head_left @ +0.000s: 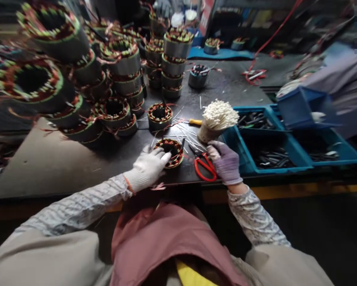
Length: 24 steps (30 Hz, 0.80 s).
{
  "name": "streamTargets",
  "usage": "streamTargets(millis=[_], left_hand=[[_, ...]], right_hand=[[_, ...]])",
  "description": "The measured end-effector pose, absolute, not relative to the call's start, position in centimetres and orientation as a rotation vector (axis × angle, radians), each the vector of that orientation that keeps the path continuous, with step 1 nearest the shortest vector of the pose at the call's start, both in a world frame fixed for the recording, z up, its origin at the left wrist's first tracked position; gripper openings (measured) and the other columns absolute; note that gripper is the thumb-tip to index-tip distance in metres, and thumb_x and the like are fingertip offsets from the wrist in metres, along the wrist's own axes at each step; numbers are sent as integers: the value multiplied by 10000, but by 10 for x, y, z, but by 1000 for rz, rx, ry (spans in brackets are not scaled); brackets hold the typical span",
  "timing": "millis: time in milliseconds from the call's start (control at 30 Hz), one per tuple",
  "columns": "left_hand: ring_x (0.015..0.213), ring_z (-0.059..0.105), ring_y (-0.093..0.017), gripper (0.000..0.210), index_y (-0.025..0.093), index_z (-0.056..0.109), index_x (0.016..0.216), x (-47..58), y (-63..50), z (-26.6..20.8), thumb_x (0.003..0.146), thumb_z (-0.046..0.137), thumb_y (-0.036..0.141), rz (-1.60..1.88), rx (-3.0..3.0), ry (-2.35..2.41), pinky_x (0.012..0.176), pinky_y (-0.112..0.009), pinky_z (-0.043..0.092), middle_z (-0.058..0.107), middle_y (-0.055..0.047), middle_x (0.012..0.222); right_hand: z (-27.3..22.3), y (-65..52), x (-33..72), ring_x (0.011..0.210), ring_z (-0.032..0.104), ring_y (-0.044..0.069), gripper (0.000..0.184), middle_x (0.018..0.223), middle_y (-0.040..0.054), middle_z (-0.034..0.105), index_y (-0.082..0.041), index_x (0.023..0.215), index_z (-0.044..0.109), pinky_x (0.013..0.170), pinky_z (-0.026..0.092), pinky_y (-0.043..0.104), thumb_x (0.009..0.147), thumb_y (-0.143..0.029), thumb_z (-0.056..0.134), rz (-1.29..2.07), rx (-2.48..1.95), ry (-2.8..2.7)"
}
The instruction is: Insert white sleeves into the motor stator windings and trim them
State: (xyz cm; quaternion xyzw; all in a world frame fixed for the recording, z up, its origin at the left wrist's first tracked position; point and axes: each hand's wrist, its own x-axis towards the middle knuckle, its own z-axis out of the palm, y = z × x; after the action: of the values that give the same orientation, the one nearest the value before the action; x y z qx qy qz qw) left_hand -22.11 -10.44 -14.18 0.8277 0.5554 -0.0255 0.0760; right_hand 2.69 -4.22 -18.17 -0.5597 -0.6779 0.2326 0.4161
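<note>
My left hand (148, 166), in a white knit glove, lies on the near-left rim of a motor stator (177, 159) with copper windings, its fingers and thumb closed about the rim. My right hand (226, 162), in a purple glove, is beside red-handled scissors (204, 167), just below a round pot (206, 133) packed with white sleeving pieces (220, 114). Its fingers are curled together; what they hold, if anything, is hidden. Loose white sleeving pieces (189, 133) are scattered behind the stator. Another stator (160, 116) sits further back.
Tall stacks of stators (126, 65) crowd the left and back. A yellow-handled tool (195, 122) lies beside the pot. Blue bins (302, 159) with dark tubing pieces stand at right, where another person's sleeve (342, 83) shows near a tilted blue bin (308, 105).
</note>
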Motion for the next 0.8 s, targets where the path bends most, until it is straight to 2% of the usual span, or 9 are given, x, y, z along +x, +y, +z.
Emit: streamTargets(millis=[67,133,200,267,367,533,600,700,800], left_hand=[[1293,447,-305,460,188,543,1290,-217,-101,-146,838,605,243,-207,2537,1644,1032,-490,374,542,-137,1360],[1286,437,-314,405,225,605,1209,-222,-89,-144,808,644,264,-281,2576,1528,973,-460,416,520,-91,1391],[1229,465,-322,361,245,666,1100,-229,-77,-139,748,701,322,-322,2562,1418,930,-445,434,576,-59,1324],[1173,488,-312,337,263,688,1048,-233,-69,-134,718,707,328,-300,2491,1394,913,-443,433,632,-38,1230],[1164,476,-300,325,287,691,1028,-233,-68,-136,704,684,280,-145,2377,1447,931,-461,414,623,-14,1228],[1102,500,-246,244,267,704,860,-234,-71,-154,623,720,207,108,2213,1493,912,-378,437,638,19,1147],[1101,508,-237,214,261,706,841,-234,-74,-158,634,726,212,172,2220,1504,933,-373,430,646,16,1123],[1143,512,-250,186,260,711,908,-232,-82,-157,722,701,265,117,2376,1494,1043,-437,345,643,-2,1160],[1166,526,-264,278,248,679,1062,-233,-92,-153,786,663,267,-21,2497,1473,1070,-463,316,603,-44,1267]], right_hand=[[-176,-36,42,881,664,216,363,944,105,712,-136,1001,684,830,528,362,854,-428,526,236,-1443,-1691],[-169,-22,48,903,655,235,409,960,129,706,-110,1068,678,854,511,383,865,-434,530,25,-1497,-1727],[-164,-4,43,905,647,251,434,960,143,704,-95,1101,673,840,503,393,861,-435,552,-80,-1557,-1783],[-160,12,34,908,639,262,410,949,147,705,-94,1053,692,830,494,400,875,-429,539,-107,-1604,-1832],[-158,20,22,887,627,247,414,883,140,701,-102,925,709,839,482,406,925,-430,457,-69,-1614,-1895],[-154,7,21,1031,599,262,445,1046,188,666,-56,1048,676,913,468,426,952,-403,414,-92,-1495,-1835],[-150,10,22,1027,602,287,466,1007,187,660,-32,999,683,904,463,457,932,-421,435,-127,-1403,-1763],[-142,25,22,990,623,305,476,890,144,649,-19,912,664,869,457,489,903,-442,446,-128,-1254,-1512],[-126,35,27,1016,632,332,511,925,159,642,-10,977,633,813,478,466,897,-465,415,24,-1209,-1366]])
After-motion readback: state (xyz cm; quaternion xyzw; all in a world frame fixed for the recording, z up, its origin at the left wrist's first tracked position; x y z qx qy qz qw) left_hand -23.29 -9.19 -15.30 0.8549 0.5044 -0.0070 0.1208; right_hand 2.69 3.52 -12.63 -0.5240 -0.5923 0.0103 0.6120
